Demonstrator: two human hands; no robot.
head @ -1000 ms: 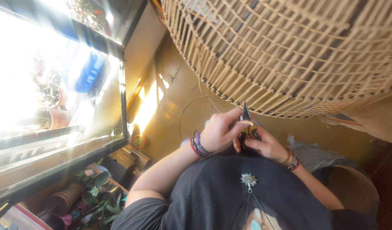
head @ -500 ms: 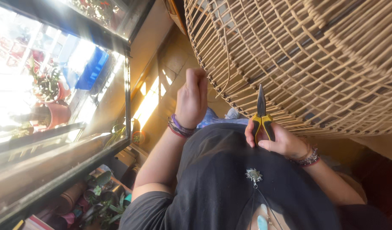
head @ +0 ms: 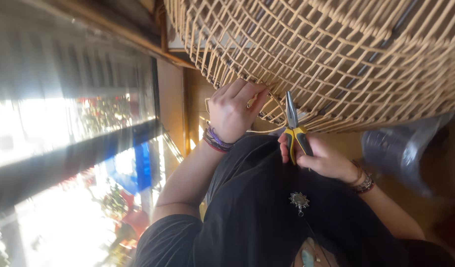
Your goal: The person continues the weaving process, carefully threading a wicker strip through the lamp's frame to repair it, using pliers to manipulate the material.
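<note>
A large woven wicker basket [head: 346, 54] fills the upper right of the head view. My left hand [head: 235, 109], with several bracelets at the wrist, is raised to the basket's lower rim and pinches a cane strand there. My right hand [head: 324, 160] holds yellow-and-black needle-nose pliers [head: 294, 131] by the handles. Their jaws point up at the rim just right of my left fingers. The jaw tips look closed, and I cannot tell if they grip a strand. My black shirt and a metal pendant [head: 299, 200] fill the lower middle.
A glass window or display front [head: 74, 148] with bright glare runs down the left side. Next to it stands a wooden frame [head: 170, 99]. A crumpled clear plastic sheet [head: 405, 148] lies at the right, below the basket.
Both hands left my lap and rose to the basket. My left hand went from open air to gripping the rim. The pliers moved up beside it, and the view closed in.
</note>
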